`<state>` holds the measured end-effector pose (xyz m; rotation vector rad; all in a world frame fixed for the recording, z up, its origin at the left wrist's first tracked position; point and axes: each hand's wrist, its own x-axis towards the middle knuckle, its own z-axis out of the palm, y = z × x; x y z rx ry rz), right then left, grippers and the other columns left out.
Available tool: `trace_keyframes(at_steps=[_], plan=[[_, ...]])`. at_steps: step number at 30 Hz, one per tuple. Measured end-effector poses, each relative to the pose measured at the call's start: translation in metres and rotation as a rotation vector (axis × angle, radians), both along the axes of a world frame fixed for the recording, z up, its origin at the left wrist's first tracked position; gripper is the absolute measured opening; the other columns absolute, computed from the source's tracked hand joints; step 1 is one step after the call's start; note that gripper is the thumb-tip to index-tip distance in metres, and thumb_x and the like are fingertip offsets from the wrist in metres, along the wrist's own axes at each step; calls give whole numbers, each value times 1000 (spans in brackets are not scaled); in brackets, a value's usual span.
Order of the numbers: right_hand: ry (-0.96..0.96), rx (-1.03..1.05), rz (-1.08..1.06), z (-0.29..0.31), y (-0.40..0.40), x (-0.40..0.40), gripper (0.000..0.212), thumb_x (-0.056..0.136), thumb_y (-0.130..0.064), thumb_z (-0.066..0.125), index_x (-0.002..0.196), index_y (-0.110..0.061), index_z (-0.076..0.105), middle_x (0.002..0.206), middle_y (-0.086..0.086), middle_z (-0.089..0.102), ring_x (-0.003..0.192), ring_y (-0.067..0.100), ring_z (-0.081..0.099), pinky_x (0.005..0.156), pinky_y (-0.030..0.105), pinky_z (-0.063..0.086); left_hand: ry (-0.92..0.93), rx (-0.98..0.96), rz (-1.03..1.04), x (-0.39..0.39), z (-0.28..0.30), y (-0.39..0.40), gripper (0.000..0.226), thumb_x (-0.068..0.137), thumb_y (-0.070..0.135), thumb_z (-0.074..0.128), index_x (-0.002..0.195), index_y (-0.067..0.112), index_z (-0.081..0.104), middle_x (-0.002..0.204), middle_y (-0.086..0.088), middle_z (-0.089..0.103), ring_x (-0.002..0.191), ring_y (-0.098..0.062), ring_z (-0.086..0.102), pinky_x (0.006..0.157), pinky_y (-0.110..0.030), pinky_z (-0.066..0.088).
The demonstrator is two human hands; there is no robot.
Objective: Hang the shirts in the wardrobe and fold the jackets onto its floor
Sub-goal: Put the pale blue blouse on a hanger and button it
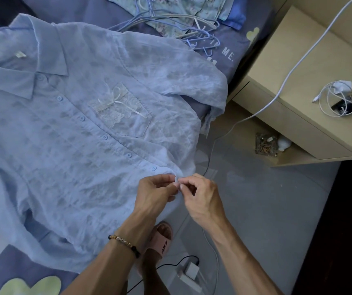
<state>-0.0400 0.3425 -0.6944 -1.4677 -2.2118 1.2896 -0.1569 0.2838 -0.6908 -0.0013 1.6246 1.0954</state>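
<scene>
Shirt (81,133) in pale blue lies spread face-up on the bed (230,60), collar toward the far left of the head view and hem hanging off the near edge toward the person. Its long axis, the button placket, runs diagonally from the collar down to the two hands, so the work sits right at the bottom end of that line. The left hand (155,194) and right hand (202,199) meet there, nearly touching, each with fingertips curled in a pinching grip on the placket edge at the lowest button; neither is plainly nearer, since both close on the same spot from either side. This reads as fastening (or possibly undoing, the frame cannot settle which) that last button before the shirt goes on a hanger. The fabric is thin, semi-sheer and crinkled, with a lace-trimmed chest pocket (126,116) bearing a white ribbon bow, and small blue buttons up the front.

Wire hangers (192,30) lie in a tangle at the bed's far end, well apart from the hands, beside a floral garment (170,11). A bedside cabinet (298,86) stands to the right with a coiled white cable (332,99) on top.
</scene>
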Motion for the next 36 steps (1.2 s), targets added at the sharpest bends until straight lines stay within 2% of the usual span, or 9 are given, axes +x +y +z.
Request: trace_keyframes(at_steps=[7,11,14,21,24,27,30,32,36], plan=[[-21,139,112,-5,1,-6,14,86,-6,69,90,-17,76,81,-8,61,70,4,57,63,16,48,8,-31,4,-6,-3,3,8,83,-1,74,83,7,71,69,-3,69,61,-10,65,54,-16,51],[-24,96,50,-5,3,-10,21,87,0,64,87,-17,77,80,-9,60,63,6,56,57,8,39,-22,-18,0,-11,-5,2,7,82,1,76,86,3,71,68,-4,67,61,-9,64,56,-18,52],[-20,37,-39,-6,1,-13,15,83,-5,69,78,-17,74,74,-13,61,65,10,58,57,15,43,-13,-15,-31,-15,-6,2,10,82,-1,75,87,6,69,65,-2,64,58,-8,62,56,-18,52],[61,-381,-123,-8,7,-18,20,88,-14,67,69,-13,68,60,-2,63,56,5,54,58,20,44,29,22,-240,-45,-10,-3,24,83,-5,71,95,7,54,57,-4,60,56,-12,59,60,-25,53],[68,-550,-197,-11,5,-25,19,88,-16,65,71,-10,67,57,5,61,51,9,53,51,22,39,81,31,-296,-50,-12,-5,15,85,-4,70,91,6,60,61,-6,60,56,-11,58,59,-23,53],[201,-762,-211,-12,5,-28,11,72,-25,69,63,-19,66,56,3,53,51,13,44,46,22,28,114,44,-301,-56,-14,-4,9,87,-1,69,86,8,70,64,-5,62,58,-10,60,62,-22,55],[208,-724,-140,-14,5,-32,23,64,-28,83,79,-20,67,73,2,63,57,8,47,50,18,35,74,48,-288,-64,-14,-1,14,88,-3,67,81,9,73,63,-2,64,59,-10,62,65,-25,57],[229,-702,-138,-16,3,-36,32,70,-20,87,91,-13,63,81,4,65,60,6,51,53,16,39,30,63,-290,-68,-13,3,15,88,-4,66,81,8,72,64,-4,65,61,-12,63,65,-27,57],[200,-735,-102,-15,5,-32,13,82,-7,75,88,0,66,61,-6,54,47,2,43,49,15,34,176,29,-385,-76,-14,8,16,90,0,65,81,12,71,65,-4,60,60,-7,58,58,-19,53]])
